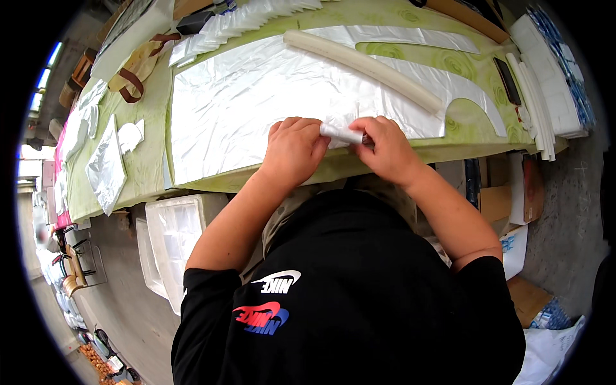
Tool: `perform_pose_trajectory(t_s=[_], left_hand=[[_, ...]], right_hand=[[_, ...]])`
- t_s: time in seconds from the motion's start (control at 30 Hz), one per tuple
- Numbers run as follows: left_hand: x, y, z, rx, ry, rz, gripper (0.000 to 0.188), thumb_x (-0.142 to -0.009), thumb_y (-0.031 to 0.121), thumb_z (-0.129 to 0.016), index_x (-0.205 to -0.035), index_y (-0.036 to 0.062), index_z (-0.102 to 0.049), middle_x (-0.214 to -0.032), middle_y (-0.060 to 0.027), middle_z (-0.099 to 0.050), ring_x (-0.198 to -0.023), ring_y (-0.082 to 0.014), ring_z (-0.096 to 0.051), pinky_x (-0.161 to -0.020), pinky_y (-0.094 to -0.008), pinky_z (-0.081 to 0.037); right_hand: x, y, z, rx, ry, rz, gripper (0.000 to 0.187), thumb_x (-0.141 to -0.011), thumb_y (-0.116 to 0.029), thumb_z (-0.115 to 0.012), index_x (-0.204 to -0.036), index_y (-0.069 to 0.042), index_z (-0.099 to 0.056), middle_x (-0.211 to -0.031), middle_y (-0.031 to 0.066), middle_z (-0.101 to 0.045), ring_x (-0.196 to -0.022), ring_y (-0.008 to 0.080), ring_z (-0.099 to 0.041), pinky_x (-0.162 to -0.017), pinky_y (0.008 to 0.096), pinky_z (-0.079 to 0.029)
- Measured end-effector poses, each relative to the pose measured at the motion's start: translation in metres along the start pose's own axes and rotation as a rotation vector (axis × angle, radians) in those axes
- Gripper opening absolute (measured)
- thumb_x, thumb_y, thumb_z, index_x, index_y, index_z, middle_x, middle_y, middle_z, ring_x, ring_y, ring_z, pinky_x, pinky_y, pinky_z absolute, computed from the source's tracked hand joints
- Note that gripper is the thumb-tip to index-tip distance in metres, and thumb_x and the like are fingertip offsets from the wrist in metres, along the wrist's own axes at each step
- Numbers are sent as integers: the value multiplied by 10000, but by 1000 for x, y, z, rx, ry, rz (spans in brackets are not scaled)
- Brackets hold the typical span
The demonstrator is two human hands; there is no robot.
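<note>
Between my hands is a small, tight roll of whitish plastic film (343,133), held near the table's front edge. The closed fingers of my left hand (294,149) grip its left end. At its right end, my right hand (387,151) pinches it between thumb and fingers. Beneath and beyond them a large white plastic bag (237,109) lies flat, its two long handle strips pointing right. A long pale tube (366,69) rests slantwise across the bag, beyond my right hand.
A green patterned cloth (144,170) covers the table. Folded clear bags (240,24) form a row at the back. Crumpled film (106,167) and a yellowish bag with brown handles (133,74) lie left. A dark phone-like object (507,81) sits right; a plastic bin (183,221) stands below.
</note>
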State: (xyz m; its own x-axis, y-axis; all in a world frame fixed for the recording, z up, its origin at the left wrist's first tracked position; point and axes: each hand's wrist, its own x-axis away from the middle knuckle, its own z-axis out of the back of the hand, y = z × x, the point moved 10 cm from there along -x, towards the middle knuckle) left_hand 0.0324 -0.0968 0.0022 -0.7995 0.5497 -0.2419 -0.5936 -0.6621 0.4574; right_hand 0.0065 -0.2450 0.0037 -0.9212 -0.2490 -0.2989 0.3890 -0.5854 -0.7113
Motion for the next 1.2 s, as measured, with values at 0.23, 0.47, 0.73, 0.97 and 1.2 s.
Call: perform_pose_trajectory(t_s=[0.23, 0.47, 0.73, 0.97, 1.2], left_hand=[[-14, -8, -6, -65, 31, 117, 185, -893, 209, -611, -866, 69, -730, -1069, -55, -675, -1070, -303, -585, -976, -443, -401], [-17, -11, -4, -43, 126, 128, 338, -884, 216, -604, -1200, 96, -626, -1270, -52, -593, -1166, -307, -527, -1010, -479, -366], [-23, 18, -45, -210, -170, -161, 682, -917, 356, -574, -1532, 134, -381, -1610, -85, -338, -1515, -336, -231, -1205, -615, -127], [-23, 28, -22, -206, -43, -164, 683, -879, 284, -615, -1506, 110, -406, -1566, -108, -390, -1434, -358, -363, -1164, -609, -253], [90, -26, -73, 1158, -172, 609, 435, -1006, 287, -599, -1373, 76, -498, -1297, -65, -602, -1127, -208, -584, -979, -422, -484]], right_hand=[[-3, 17, -1, 68, 196, -253, 338, -789, -71, -681, -1100, 4, -572, -786, 140, -689, -741, 340, -672, -691, 445, -533], [-9, 15, 0, 168, 159, -293, 473, -791, -68, -663, -1231, 0, -503, -775, 128, -689, -746, 346, -673, -705, 461, -535], [-12, 17, -2, 287, 109, -261, 514, -807, -116, -632, -1305, -51, -523, -994, 178, -685, -919, 367, -668, -792, 477, -533], [-32, 34, -10, 327, -240, -477, 555, -822, -222, -601, -1349, -61, -536, -1193, 163, -658, -1094, 354, -640, -922, 445, -528], [-30, 33, -14, 350, -198, -405, 554, -824, -259, -602, -1343, -69, -567, -1214, 170, -653, -1130, 349, -615, -952, 434, -501]])
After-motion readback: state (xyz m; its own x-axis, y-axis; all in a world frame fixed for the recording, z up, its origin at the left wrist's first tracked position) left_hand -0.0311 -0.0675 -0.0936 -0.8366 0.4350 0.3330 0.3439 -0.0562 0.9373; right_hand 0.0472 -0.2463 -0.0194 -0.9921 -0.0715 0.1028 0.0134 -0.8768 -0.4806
